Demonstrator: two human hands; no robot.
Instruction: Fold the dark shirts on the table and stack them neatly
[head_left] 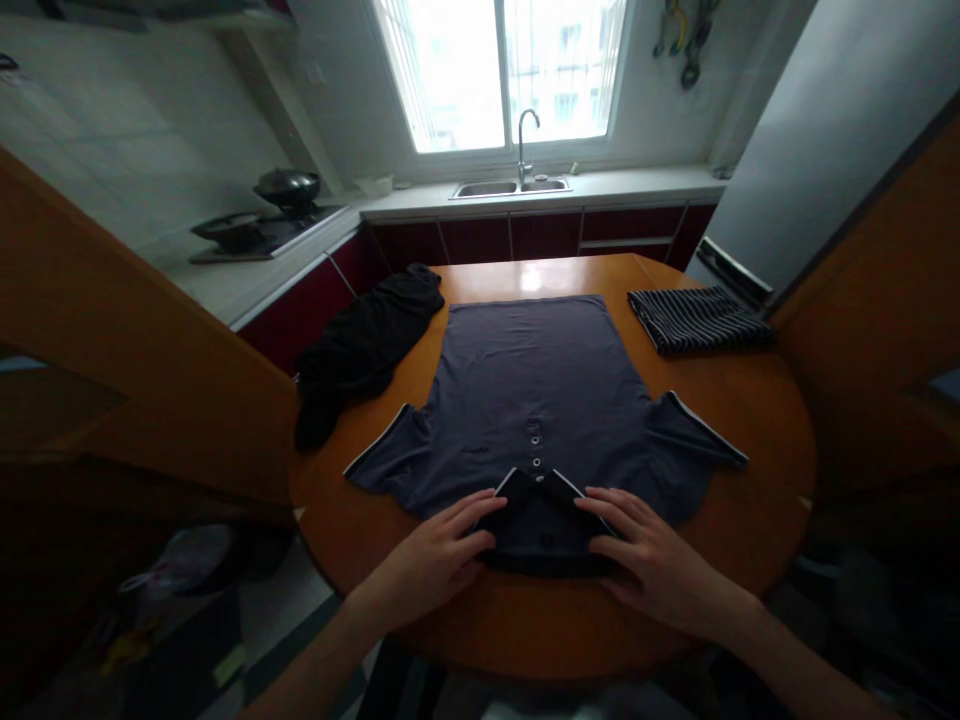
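Note:
A dark grey-blue polo shirt (540, 370) is spread front side up, its hem toward the window and its collar toward me. Its short sleeves, edged in white, stretch out to both sides. My left hand (435, 560) holds the left side of the black, white-trimmed collar (517, 490), fingertips on top and thumb lower down. On the collar's other side, my right hand (652, 560) grips in the same way. The undersides of both hands are hidden. Small light buttons (535, 451) run down the placket between them.
A crumpled black garment (367, 340) lies at the left of the round wooden table (540, 630). At the right sits a folded striped cloth (701, 320). Beyond are a sink (487, 189), a stove with pans (289, 225) and a fridge (832, 130).

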